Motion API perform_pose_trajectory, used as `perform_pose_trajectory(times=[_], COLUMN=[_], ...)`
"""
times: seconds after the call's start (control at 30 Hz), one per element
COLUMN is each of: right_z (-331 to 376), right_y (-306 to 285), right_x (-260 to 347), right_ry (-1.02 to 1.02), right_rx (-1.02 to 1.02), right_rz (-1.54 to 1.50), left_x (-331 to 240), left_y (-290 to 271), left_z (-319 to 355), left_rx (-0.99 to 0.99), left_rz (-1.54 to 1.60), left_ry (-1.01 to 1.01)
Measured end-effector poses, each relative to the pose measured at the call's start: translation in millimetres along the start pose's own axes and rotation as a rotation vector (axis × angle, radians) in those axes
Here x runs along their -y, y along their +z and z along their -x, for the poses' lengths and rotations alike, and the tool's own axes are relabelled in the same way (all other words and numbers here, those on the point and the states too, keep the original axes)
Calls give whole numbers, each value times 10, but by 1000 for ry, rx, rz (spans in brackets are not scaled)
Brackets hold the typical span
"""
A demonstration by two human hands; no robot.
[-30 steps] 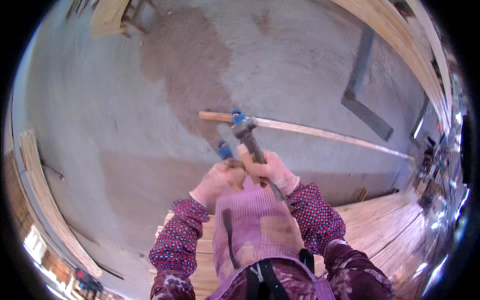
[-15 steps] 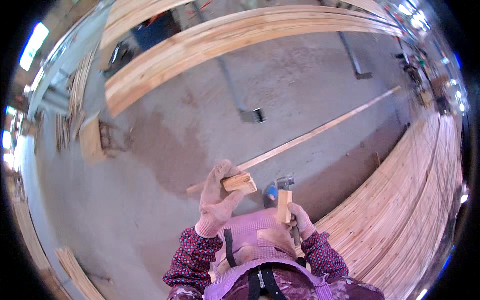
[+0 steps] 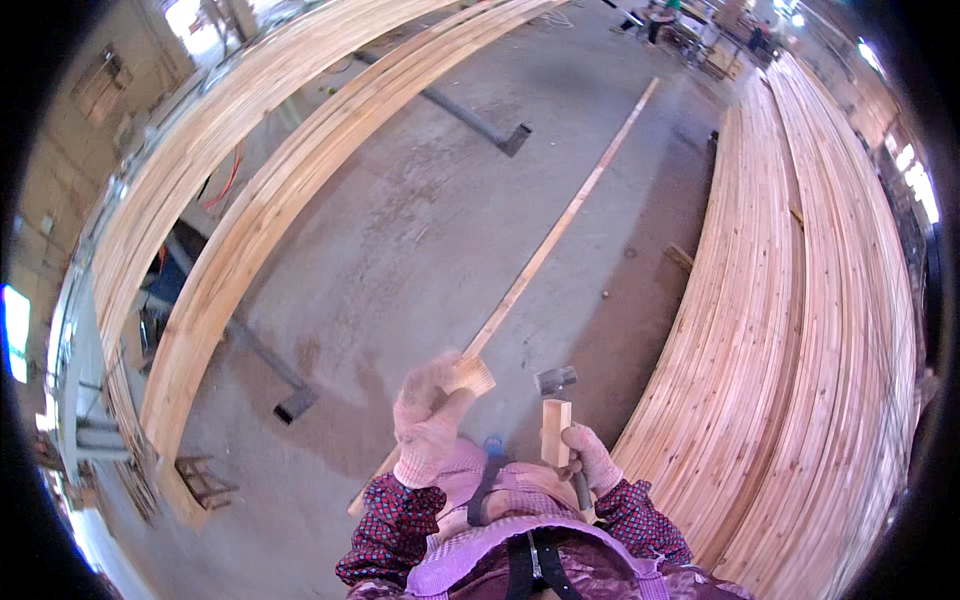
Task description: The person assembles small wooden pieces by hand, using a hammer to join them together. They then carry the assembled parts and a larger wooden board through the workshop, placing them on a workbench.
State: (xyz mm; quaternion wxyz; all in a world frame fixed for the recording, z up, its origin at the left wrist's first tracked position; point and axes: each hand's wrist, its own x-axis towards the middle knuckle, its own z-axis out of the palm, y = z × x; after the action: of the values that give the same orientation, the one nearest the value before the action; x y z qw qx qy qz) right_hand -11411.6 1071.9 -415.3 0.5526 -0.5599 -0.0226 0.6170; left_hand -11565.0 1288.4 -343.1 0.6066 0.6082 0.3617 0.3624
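Observation:
In a pale knit glove, my left hand [image 3: 424, 430] is closed around a short wooden block [image 3: 471, 376], gripped between thumb and fingers in front of my body. My right hand [image 3: 592, 456], gloved too, grasps a second upright wooden block [image 3: 555, 433]. The same hand has a hammer [image 3: 557, 380]; its dark head shows beyond the block and part of its handle sticks out below the fingers. Past my left hand, a long thin wooden strip [image 3: 571, 213] lies on the floor, partly hidden by that hand.
Close on my right lies a wide stack of long boards [image 3: 735, 340]. To the left, long planks [image 3: 235, 225] rest raised on metal supports with a foot [image 3: 295, 405] on the floor. A small wooden stand [image 3: 203, 482] is at lower left. A person [image 3: 660, 20] is far off.
My view has swung to the right, so the board stack shows more fully and the floor strip runs more steeply away. Both hands keep hold of their blocks, and the hammer stays in the right.

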Motion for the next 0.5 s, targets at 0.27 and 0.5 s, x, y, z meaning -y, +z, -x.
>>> perform_pose_trajectory(times=[0.27,0.5], right_z=[-569,-809], right_y=[-911,-1745], right_x=[996,2188], right_ry=[-160,-187], right_rx=[-193,-390], right_rz=[-206,-409], left_x=[38,118], left_y=[1629,3314], left_z=[-1268,-2505], left_rx=[78,268], left_rz=[28,383], left_ry=[52,-28])
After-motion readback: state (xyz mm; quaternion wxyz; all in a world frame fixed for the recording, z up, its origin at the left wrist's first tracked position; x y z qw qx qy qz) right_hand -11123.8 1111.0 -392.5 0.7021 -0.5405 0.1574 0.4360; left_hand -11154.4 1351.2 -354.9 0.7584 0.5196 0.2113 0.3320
